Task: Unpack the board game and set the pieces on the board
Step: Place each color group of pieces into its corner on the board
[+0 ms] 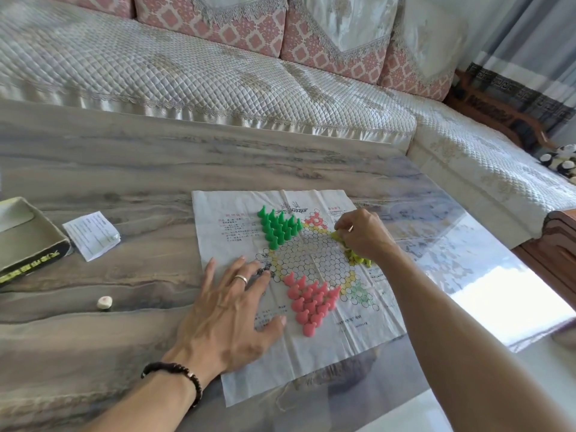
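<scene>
Hands (pixel 232 310) over paper board (pixel 311 357) on the marble table (pixel 124 169)
Left hand lies flat, fingers spread, pressing the board's near-left part; right hand (pixel 364 233) pinches what seems a yellow piece (pixel 338 236) at the right. Green pieces (pixel 279 226) stand far-left, pink pieces (pixel 310 302) near

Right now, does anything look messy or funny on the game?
The paper board is creased and lies skewed to the table edge. The yellow pieces sit in a loose heap, unlike the neat green pieces and pink pieces.
</scene>
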`<state>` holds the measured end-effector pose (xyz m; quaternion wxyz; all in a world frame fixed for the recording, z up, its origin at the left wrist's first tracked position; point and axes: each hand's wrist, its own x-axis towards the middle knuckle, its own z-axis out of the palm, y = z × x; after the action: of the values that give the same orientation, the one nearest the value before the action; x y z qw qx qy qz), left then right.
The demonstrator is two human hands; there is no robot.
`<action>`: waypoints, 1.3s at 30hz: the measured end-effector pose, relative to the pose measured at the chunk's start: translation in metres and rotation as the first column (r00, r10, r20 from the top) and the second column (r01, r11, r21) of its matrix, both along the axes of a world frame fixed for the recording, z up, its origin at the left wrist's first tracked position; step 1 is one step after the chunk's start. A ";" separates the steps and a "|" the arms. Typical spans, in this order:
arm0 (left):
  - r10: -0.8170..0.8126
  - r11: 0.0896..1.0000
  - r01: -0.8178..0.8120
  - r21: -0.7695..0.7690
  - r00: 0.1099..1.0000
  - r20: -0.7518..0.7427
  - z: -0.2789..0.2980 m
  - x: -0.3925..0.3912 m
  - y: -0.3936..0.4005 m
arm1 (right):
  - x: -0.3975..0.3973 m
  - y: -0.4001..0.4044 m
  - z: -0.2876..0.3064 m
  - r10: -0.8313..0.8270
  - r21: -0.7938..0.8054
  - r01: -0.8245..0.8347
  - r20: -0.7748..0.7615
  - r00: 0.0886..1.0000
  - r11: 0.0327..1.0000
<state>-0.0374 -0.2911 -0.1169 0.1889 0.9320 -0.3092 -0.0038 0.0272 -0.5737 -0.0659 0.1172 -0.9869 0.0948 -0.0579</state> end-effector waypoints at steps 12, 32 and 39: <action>0.003 1.000 -0.003 0.024 1.000 -0.005 0.003 -0.001 0.001 | -0.005 -0.008 0.004 -0.073 0.040 0.069 0.111 0.991 0.997; 0.005 0.999 -0.004 0.032 1.000 -0.015 0.002 -0.001 0.000 | -0.014 -0.013 0.020 -0.154 0.367 0.089 0.150 0.977 0.926; 0.007 1.000 -0.006 0.022 1.000 -0.017 0.003 -0.001 0.001 | -0.018 -0.011 0.014 -0.129 0.329 0.103 0.057 0.990 0.939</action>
<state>-0.0387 -0.2902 -0.1143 0.1811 0.9350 -0.3044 -0.0146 0.0096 -0.5842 -0.0517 0.2786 -0.9437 0.1563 -0.0864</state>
